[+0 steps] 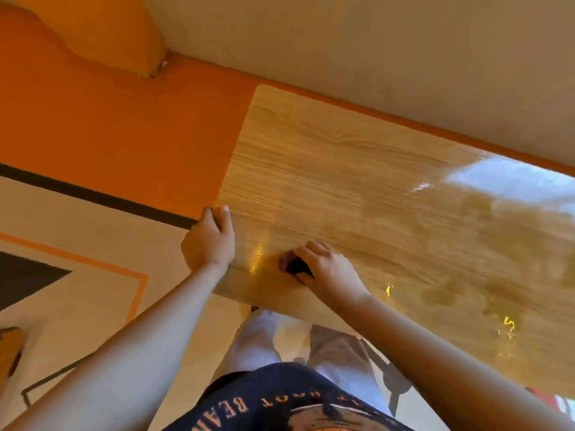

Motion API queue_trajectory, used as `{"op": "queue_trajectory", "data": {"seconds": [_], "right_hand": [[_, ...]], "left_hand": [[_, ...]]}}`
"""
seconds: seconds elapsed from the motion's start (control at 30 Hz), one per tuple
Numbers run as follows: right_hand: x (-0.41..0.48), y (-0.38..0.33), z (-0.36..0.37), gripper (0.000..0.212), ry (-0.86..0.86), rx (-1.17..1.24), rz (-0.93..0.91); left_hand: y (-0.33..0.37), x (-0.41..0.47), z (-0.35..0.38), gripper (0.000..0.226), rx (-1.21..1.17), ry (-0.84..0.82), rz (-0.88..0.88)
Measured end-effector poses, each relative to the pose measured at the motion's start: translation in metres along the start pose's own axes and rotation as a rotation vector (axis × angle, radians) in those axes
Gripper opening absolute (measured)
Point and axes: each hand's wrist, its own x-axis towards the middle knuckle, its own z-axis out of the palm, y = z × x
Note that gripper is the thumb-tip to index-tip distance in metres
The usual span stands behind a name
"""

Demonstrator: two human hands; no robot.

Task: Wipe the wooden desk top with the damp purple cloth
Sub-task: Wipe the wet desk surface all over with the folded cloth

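Left hand (210,241) at 8 o'clock, fingers hooked over the short end of the wooden desk top (357,169), bracing; purple cloth (285,263) just right of it, near the front edge, wadded, so its own long axis cannot be read; right hand (328,269) clenched round it, fingers toward 10 o'clock; desk runs long from 10 to 4 o'clock. Judgement: flatten the wad, press evenly, stroke along that axis in overlapping passes; wet sheen toward 3 o'clock.
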Motion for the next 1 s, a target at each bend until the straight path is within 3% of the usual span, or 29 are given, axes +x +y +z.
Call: {"op": "queue_trajectory", "data": {"seconds": [0.27,0.4,0.57,0.8,0.9,1.0], "right_hand": [[-0.074,-0.023,0.033,0.032,0.053,0.064,0.172],[-0.113,-0.011,0.03,0.024,0.267,0.077,0.5],[-0.125,-0.025,0.032,0.01,0.553,0.26,0.917],[-0.035,-0.082,0.058,0.024,0.341,0.234,0.665],[-0.062,-0.062,0.047,0.019,0.467,0.273,0.735],[-0.119,-0.016,0.031,0.014,0.627,0.258,0.943]], "left_hand": [[-0.008,0.003,0.003,0.046,-0.086,-0.027,0.032],[-0.007,0.002,0.001,0.044,-0.078,-0.05,0.037],[-0.008,0.005,0.003,0.047,-0.072,-0.041,0.057],[-0.009,0.004,0.004,0.047,-0.078,-0.035,0.065],[-0.007,0.004,0.004,0.047,-0.072,-0.03,0.062],[-0.006,0.002,0.003,0.046,-0.062,-0.029,0.061]]}}
